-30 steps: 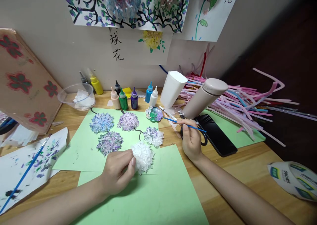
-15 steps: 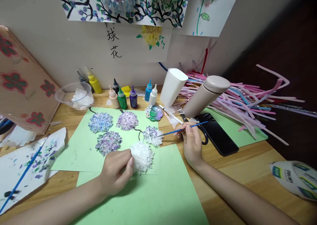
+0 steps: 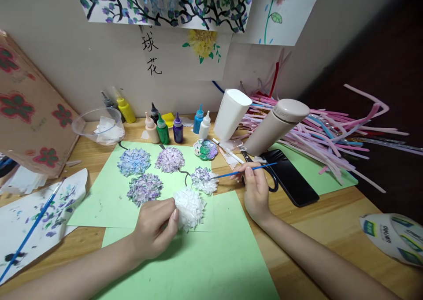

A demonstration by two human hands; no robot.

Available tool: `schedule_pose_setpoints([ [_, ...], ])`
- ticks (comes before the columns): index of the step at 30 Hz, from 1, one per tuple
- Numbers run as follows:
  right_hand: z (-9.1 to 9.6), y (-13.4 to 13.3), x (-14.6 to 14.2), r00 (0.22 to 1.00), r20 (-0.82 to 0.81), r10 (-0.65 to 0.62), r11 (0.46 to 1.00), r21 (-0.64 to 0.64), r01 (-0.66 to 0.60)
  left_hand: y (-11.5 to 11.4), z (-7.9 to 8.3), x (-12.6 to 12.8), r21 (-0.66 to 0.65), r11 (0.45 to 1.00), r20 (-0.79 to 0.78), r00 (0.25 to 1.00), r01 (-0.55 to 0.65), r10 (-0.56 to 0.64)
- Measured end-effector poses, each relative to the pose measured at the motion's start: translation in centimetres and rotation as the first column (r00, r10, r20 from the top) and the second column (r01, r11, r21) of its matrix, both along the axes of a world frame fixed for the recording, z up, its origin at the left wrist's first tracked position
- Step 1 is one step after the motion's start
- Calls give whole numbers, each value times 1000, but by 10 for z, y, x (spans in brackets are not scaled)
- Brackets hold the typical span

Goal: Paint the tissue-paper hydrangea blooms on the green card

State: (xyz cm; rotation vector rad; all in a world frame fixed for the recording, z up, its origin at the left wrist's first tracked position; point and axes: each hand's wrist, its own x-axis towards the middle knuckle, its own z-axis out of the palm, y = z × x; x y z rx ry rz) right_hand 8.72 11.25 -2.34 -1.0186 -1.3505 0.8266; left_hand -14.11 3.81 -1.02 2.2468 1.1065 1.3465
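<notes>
My right hand (image 3: 257, 192) is closed around a thin blue paintbrush (image 3: 243, 171). The brush tip points left and touches, or nearly touches, a half-coloured paper flower (image 3: 204, 179), purple above and white below. Curled into a loose fist, my left hand (image 3: 157, 229) rests against the left edge of a fluffy white paper flower (image 3: 190, 208); its fingertips are hidden. On the green paper (image 3: 109, 194) lie a blue paper flower (image 3: 134, 161), a pale purple paper flower (image 3: 169, 159) and a darker purple paper flower (image 3: 144, 189), with short dark stems showing on some.
Behind the flowers stand several paint bottles (image 3: 178, 130), a small palette (image 3: 205, 150) and a white cup (image 3: 232, 115). Scissors (image 3: 272, 179), a phone (image 3: 292, 179), a tumbler (image 3: 277, 127) and pipe cleaners (image 3: 330, 137) lie right. A second brush (image 3: 33, 227) rests on stained paper at left.
The brush tip has shifted slightly right and up on the half-coloured flower. My left hand stays in place, and the whole view has tilted a little.
</notes>
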Motion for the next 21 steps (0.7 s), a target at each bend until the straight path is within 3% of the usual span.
schedule_pose_setpoints([
  [3, -1, -2, 1, 999, -42, -9, 999, 46, 11, 0, -1, 0, -3, 1000, 1, 1000, 0, 0],
  [8, -4, -5, 2, 997, 9, 73, 995, 63, -73, -1, 0, 0, 1, 1000, 3, 1000, 6, -6],
  [21, -1, -3, 1, 999, -47, 6, 997, 74, -3, -1, 2, 0, -13, 1000, -3, 1000, 2, -2],
])
